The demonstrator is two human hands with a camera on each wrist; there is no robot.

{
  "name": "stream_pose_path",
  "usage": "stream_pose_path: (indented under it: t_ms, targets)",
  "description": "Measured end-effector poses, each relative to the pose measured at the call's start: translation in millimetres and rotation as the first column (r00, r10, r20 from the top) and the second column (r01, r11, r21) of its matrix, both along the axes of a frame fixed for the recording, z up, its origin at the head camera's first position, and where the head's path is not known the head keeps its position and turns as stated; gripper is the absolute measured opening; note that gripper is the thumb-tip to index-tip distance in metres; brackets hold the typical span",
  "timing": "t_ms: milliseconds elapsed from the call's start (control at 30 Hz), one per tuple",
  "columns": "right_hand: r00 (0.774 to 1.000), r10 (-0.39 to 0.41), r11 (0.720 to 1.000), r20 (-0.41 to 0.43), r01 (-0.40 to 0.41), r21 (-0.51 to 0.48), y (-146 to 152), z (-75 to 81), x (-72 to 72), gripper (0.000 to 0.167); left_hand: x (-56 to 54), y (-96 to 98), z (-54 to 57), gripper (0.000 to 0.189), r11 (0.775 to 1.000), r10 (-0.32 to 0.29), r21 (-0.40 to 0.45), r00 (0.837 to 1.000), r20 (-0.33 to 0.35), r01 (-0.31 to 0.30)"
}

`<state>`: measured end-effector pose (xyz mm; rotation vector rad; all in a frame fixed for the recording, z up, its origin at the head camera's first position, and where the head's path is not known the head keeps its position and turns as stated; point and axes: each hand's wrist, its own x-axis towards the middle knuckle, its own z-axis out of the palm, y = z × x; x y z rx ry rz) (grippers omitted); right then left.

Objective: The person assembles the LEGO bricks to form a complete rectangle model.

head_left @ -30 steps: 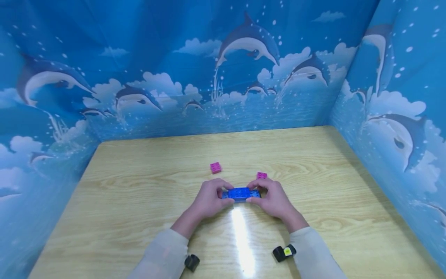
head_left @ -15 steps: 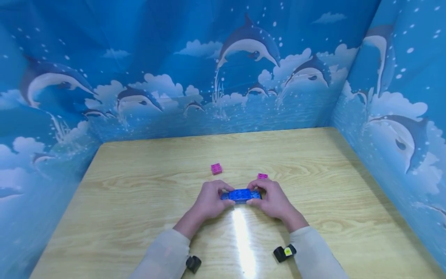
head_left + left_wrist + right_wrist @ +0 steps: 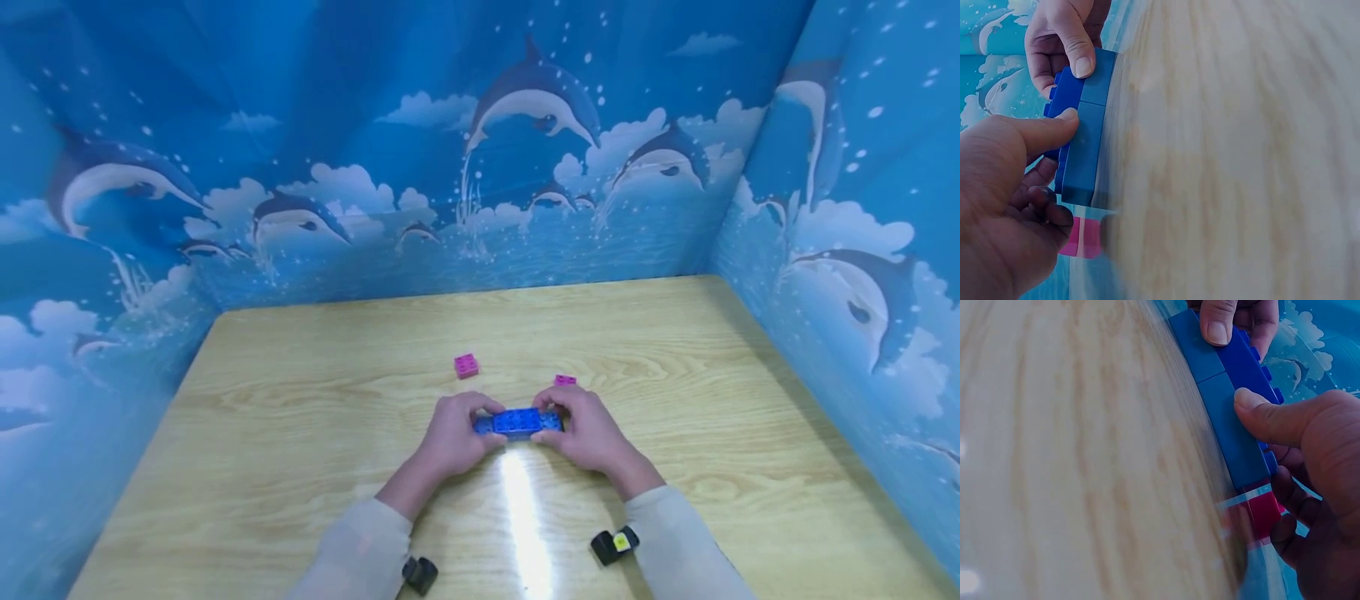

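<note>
Left hand (image 3: 453,435) and right hand (image 3: 590,429), fingers curled, pinch the long dark-blue studded plastic brick (image 3: 517,420) and two lighter-blue plastic bricks (image 3: 1092,119) beneath it on the wood-grain table (image 3: 300,467), probably best pressed together evenly.

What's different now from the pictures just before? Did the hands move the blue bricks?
Nothing has clearly moved, and nothing was picked up or let go. The left hand and right hand hold the joined blue bricks just as before. The left pink brick and the right pink brick, partly hidden, stayed put on the table.
</note>
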<state>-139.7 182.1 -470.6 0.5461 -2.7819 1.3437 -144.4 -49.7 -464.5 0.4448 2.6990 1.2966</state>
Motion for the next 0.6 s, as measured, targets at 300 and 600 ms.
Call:
stream_pose_path:
  t_ms: [300, 600]
  targets:
    - [0.999, -0.023, 1.0, 0.037, 0.023, 0.004, -1.0, 1.9, 0.3, 0.036, 0.3, -4.9, -6.3, 0.04, 0.999, 0.017, 0.05, 1.0, 0.015, -0.018]
    - [0.999, -0.029, 1.0, 0.021, 0.029, 0.003, -1.1, 3.5, 1.8, 0.036, 2.6, -8.3, -6.4, 0.041, 0.998, 0.035, 0.042, 0.999, 0.038, -0.037]
